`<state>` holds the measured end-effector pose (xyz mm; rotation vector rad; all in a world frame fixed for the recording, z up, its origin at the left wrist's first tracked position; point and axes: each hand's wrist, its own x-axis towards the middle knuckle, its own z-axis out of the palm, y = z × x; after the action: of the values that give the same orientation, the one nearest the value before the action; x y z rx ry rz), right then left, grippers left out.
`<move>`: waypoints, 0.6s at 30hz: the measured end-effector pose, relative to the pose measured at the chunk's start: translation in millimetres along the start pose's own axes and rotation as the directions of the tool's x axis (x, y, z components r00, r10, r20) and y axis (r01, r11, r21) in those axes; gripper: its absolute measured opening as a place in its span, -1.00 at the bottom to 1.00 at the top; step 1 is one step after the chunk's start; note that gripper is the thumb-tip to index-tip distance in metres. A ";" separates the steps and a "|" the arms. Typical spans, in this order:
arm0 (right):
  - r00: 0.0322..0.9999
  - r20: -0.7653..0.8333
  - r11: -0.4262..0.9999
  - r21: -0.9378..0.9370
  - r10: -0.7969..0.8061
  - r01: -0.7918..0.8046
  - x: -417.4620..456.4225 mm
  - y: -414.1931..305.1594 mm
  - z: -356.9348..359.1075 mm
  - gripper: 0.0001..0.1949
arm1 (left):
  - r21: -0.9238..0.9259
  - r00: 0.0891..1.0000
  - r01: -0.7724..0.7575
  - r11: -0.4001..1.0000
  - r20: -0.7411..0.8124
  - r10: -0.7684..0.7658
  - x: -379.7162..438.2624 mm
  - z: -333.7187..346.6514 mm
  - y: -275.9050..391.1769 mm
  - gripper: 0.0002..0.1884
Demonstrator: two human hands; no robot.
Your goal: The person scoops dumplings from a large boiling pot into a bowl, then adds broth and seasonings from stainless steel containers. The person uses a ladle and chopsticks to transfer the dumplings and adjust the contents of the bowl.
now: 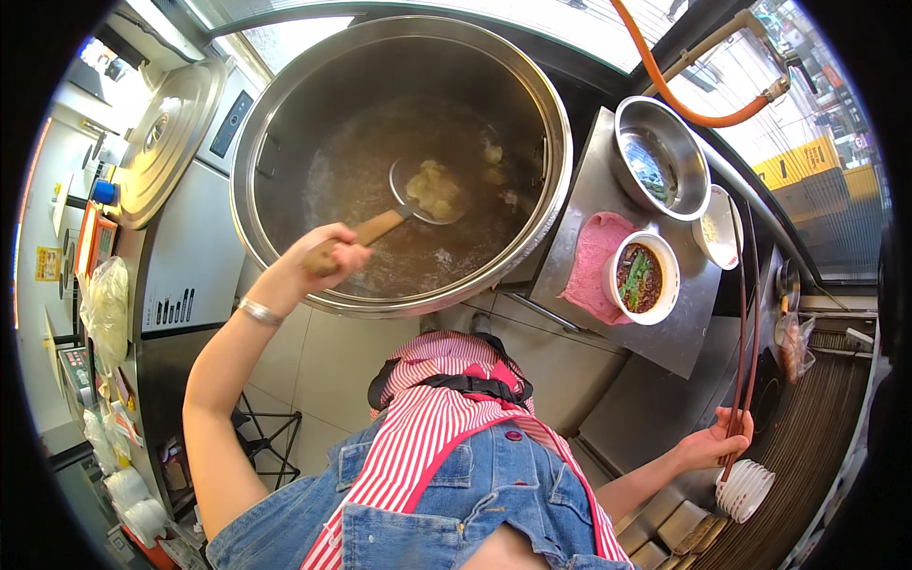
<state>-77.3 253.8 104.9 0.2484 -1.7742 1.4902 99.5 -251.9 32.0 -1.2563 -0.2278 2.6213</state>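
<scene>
My left hand (331, 255) grips the wooden handle of a strainer ladle (381, 226) over a large round steel pot (246, 206). The ladle's round head sits in the steaming brown liquid and holds a clump of pale yellowish food (432, 189). A few smaller pale pieces float right of it. At the lower right my right hand (727, 440) holds a pair of long dark chopsticks (744, 342), tips pointing away from me. A stack of white bowls (746, 491) is just below that hand. A white bowl of dark red sauce with green leaves (641, 278) stands beside a pink cloth (595, 263).
On the steel counter (670, 338) right of the pot are a steel basin (659, 157) and a white bowl with chopped bits (712, 228). An orange hose (666, 89) curves above them. A large metal lid (167, 139) leans at left. A black folding stand (285, 442) is on the floor.
</scene>
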 end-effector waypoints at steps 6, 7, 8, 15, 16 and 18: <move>1.000 -0.005 1.000 0.022 0.022 -0.022 12.0 14.4 0.0 -0.54 | -0.010 0.995 -0.102 0.995 0.021 0.102 -21.9 -12.3 -25.5 -0.64; 1.000 0.003 0.999 0.030 0.029 -0.029 15.8 18.3 2.2 -0.54 | -0.023 0.992 -0.125 0.992 0.004 0.125 -10.2 -14.7 -21.3 -0.64; 0.999 0.010 0.999 0.041 0.035 -0.035 18.8 21.5 5.7 -0.54 | 0.047 0.988 -0.157 0.987 -0.003 0.157 11.5 -21.0 -6.3 -0.65; 0.991 0.126 0.992 0.119 -0.047 0.032 38.8 41.5 13.6 -0.55 | -0.020 0.984 -0.176 0.984 0.006 0.176 32.7 12.2 -8.9 -0.59; 0.989 0.137 0.991 0.133 -0.051 0.033 41.3 42.5 13.4 -0.55 | -0.029 0.983 -0.169 0.985 0.070 0.171 23.6 1.7 -12.2 -0.58; 0.985 0.163 0.985 0.169 -0.064 0.036 46.9 42.6 15.8 -0.56 | -0.070 0.970 -0.220 0.973 0.086 0.226 5.9 -8.8 -37.0 -0.56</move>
<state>-141.2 267.3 104.5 0.5124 -1.7613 1.6223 107.7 -214.4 30.8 -1.2451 -0.1913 2.8890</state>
